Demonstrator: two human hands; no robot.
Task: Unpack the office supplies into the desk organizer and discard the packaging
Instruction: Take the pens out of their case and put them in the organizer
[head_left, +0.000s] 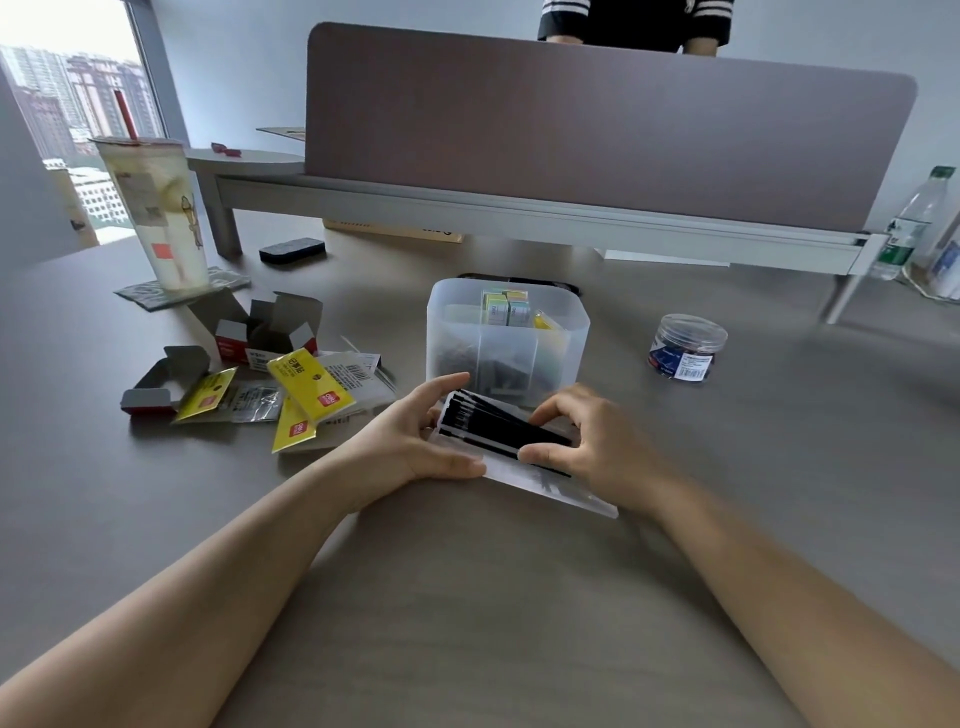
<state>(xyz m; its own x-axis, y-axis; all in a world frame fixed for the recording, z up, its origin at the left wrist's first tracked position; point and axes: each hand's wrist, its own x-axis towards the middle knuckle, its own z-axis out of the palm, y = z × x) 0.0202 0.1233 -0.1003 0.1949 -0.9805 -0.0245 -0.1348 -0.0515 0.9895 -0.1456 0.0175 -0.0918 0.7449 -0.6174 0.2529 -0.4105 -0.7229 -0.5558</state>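
Currently we hold a clear plastic sleeve of black pens (498, 434) just in front of the translucent desk organizer (506, 345). Our left hand (415, 441) grips the sleeve's left end, thumb beneath, fingers curled over the pen ends. Our right hand (597, 441) pinches the pens near the sleeve's right side. The organizer already contains small boxes (506, 306) and dark items; their print is unreadable. Left of it lies discarded packaging (291, 395): yellow cards with a red "deli" logo, opened cartons, a barcode label. To the right stands a clear lidded jar (685, 345).
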